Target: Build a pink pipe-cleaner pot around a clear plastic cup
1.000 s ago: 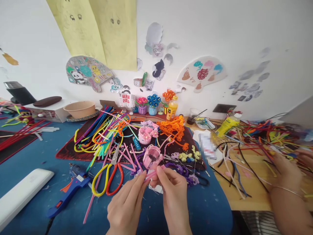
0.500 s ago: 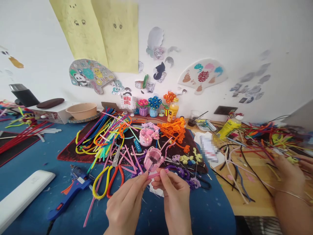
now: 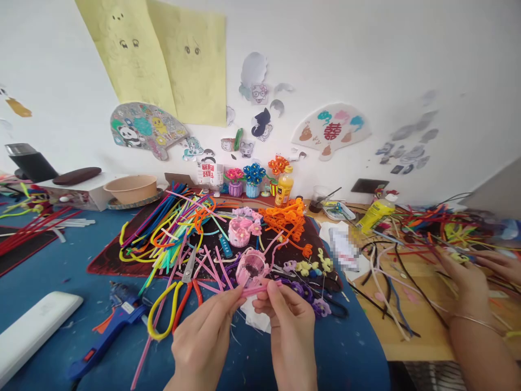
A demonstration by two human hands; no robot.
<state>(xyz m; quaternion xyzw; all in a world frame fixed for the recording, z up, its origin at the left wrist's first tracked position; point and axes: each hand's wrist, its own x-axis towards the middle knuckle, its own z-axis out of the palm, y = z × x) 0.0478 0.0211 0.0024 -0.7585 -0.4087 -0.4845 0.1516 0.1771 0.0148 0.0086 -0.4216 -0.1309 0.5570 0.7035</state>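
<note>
My left hand (image 3: 207, 331) and my right hand (image 3: 288, 326) pinch short pink pipe cleaners (image 3: 255, 290) between thumbs and fingertips, just above the table. Directly behind the fingertips sits a round pink pipe-cleaner basket (image 3: 252, 265) with two long strands sticking up from it. Farther back stands another pink basket (image 3: 239, 232) with small flowers on its rim. Scissors (image 3: 188, 266) with one yellow and one red handle lie left of my hands. A blue glue gun (image 3: 109, 331) rests farther left. Some white paper (image 3: 256, 315) lies under my hands.
Multicoloured pipe cleaners (image 3: 171, 222) cover the dark mat. Orange pipe-cleaner pieces (image 3: 287, 220) and purple flowers (image 3: 321, 307) lie right of the baskets. An orange drink bottle (image 3: 284, 187) stands near the wall. At right, a co-worker's hands (image 3: 468, 277) work over a wooden table (image 3: 423, 345).
The view has shifted slightly, so most things sit a little farther left. My hands keep the same pinch on the pink pipe cleaners. The co-worker's hands have moved a little.
</note>
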